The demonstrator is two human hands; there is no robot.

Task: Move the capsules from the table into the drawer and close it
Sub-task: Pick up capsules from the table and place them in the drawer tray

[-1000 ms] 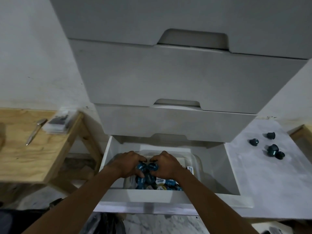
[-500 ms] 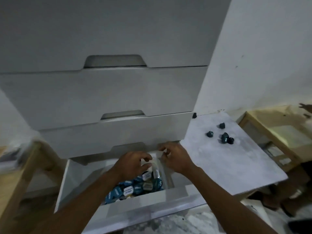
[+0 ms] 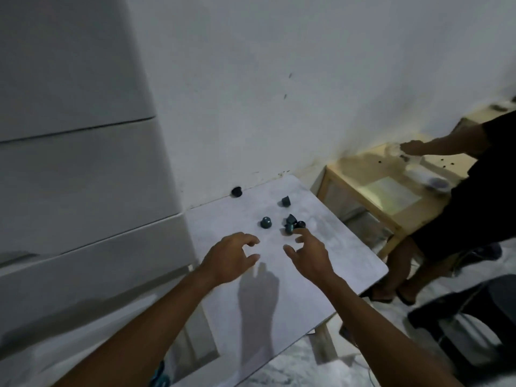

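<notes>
Both hands hang over the grey table (image 3: 307,289), fingers spread and loosely bent, holding nothing. The left hand (image 3: 229,258) is palm down, just short of a lone capsule (image 3: 265,222). The right hand (image 3: 310,252) has its forefinger out to a small cluster (image 3: 292,222) of capsules, though I cannot tell whether it touches them. Another capsule (image 3: 285,201) sits further back, and one more (image 3: 236,191) lies right against the wall (image 3: 279,93). The drawer (image 3: 195,342) stands open at the foot of the white cabinet (image 3: 83,169), left of the table, under the left forearm. Off to the right a second person (image 3: 460,219) in dark clothes reaches over a wooden table (image 3: 391,188), and a dark stool (image 3: 474,317) stands nearer
</notes>
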